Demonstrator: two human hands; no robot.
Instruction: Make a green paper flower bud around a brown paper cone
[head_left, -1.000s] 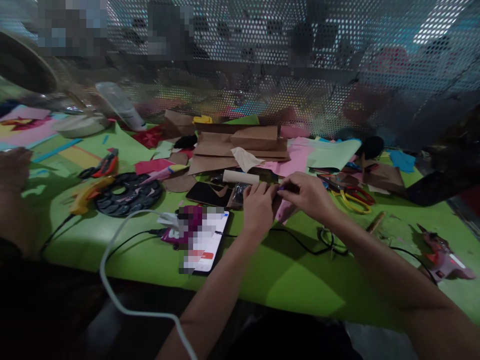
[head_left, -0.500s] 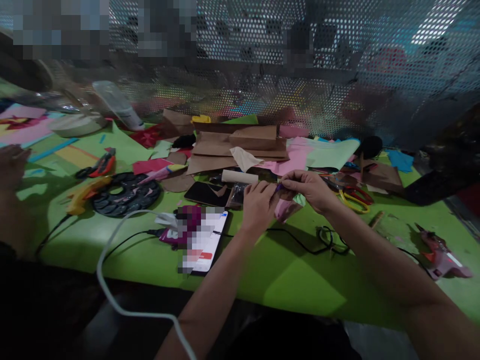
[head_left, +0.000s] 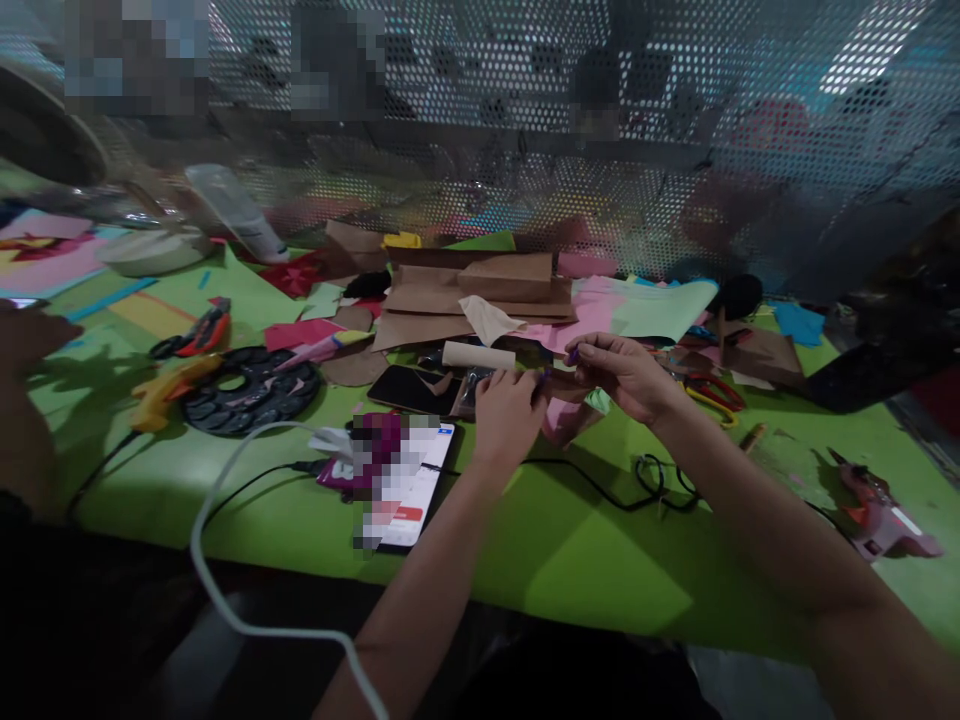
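Observation:
My left hand (head_left: pixel 504 412) is closed, its fingertips pinching a small purple piece (head_left: pixel 543 380) too small to make out. A little to the right and higher, my right hand (head_left: pixel 626 376) pinches another purple bit (head_left: pixel 574 355) between thumb and forefinger. A narrow gap separates the two hands. Below them on the green table (head_left: pixel 570 540) lie a pink paper scrap (head_left: pixel 564 420) and a pale green one (head_left: pixel 598 402). Beside my left hand are a cream roll (head_left: pixel 478 356) and a dark phone (head_left: pixel 412 389).
A lit phone (head_left: pixel 420 485) and a purple power adapter (head_left: pixel 345 470) lie left of my forearm. Further left are a yellow glue gun (head_left: pixel 169 392) and a black round tray (head_left: pixel 251 415). Pliers (head_left: pixel 874 500) lie right; brown paper (head_left: pixel 480 295) is stacked behind. A co-worker's arm (head_left: pixel 26 400) shows far left.
My hands have drawn apart from meeting at one purple piece; purple now shows at the fingertips of each. The co-worker's hand at far left has shifted, and something bright shows by it.

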